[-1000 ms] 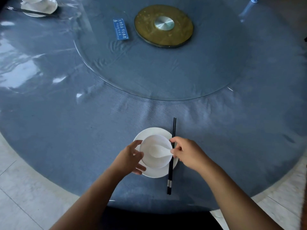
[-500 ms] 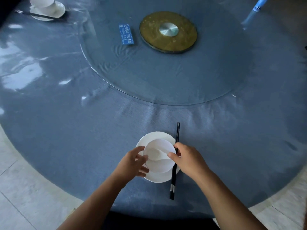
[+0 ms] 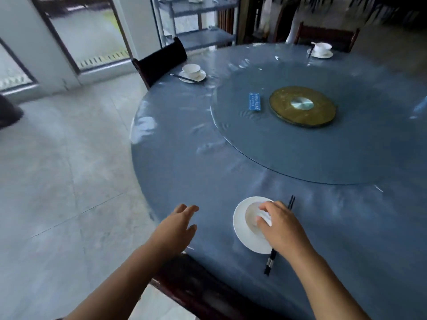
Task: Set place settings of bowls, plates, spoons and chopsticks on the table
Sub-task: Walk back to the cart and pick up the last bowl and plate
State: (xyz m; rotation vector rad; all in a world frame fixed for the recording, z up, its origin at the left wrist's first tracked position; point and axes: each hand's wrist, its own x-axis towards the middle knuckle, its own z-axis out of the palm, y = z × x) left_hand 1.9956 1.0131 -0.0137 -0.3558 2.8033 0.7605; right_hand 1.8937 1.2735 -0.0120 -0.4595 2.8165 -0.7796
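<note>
A white plate (image 3: 240,229) lies near the table's front edge with a white bowl (image 3: 251,217) on it. My right hand (image 3: 279,225) covers the bowl's right side, its fingertips pinched on a white piece that looks like the spoon's (image 3: 264,218) handle; most of the spoon is hidden. Black chopsticks (image 3: 270,262) lie along the plate's right side, partly under that hand. My left hand (image 3: 175,229) hovers open to the left of the plate, above the table's edge, holding nothing.
Two other settings stand on the blue table: one at the left (image 3: 193,71), one at the far side (image 3: 322,49). A glass turntable (image 3: 300,153) carries a gold disc (image 3: 302,106) and a blue card (image 3: 254,101). A dark chair back (image 3: 196,285) is in front of me, another chair (image 3: 159,60) at the left.
My left hand has let go of the bowl and moved left, fingers spread. My right hand has stayed at the bowl. The view has swung up and to the left.
</note>
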